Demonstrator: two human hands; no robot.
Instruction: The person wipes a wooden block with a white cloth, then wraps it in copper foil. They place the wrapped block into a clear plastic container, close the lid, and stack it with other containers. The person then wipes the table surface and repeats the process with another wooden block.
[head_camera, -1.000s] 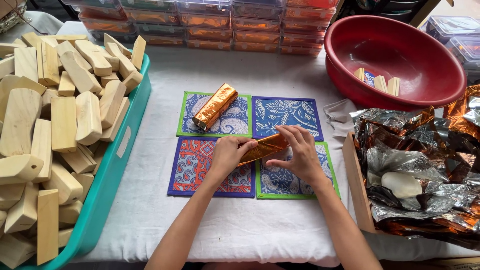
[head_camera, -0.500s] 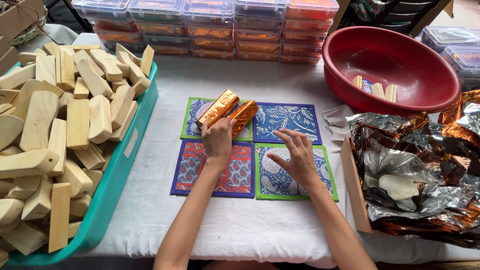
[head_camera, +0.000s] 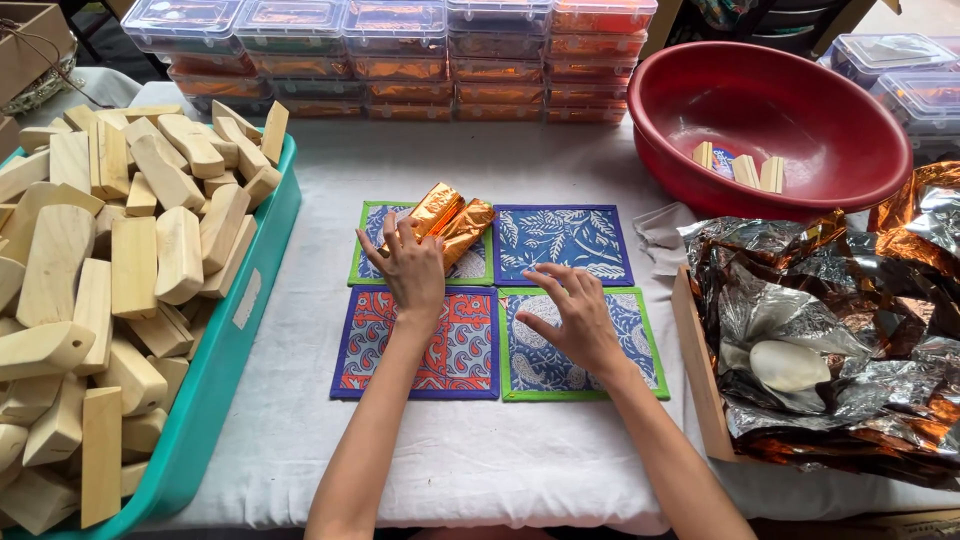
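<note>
White cloth (head_camera: 470, 460) covers table; four patterned mats (head_camera: 560, 235) at centre, taken as landmark. Left of mats: teal tray (head_camera: 215, 390) heaped with pale wooden blocks (head_camera: 130, 265), smooth, some rounded. Behind mats: stacked clear lidded boxes (head_camera: 400, 50), orange contents. Right-behind: red basin (head_camera: 770, 120) holding few blocks. Right: crinkled silver-orange foil (head_camera: 840, 330) in wooden tray.

Two orange foil-wrapped bars (head_camera: 452, 215) lie side by side on rear-left mat. Your left hand (head_camera: 412, 265) lies flat, fingers spread, fingertips touching bars. Your right hand (head_camera: 570, 315) hovers open over front-right mat, fingers loosely curled, holding nothing.
</note>
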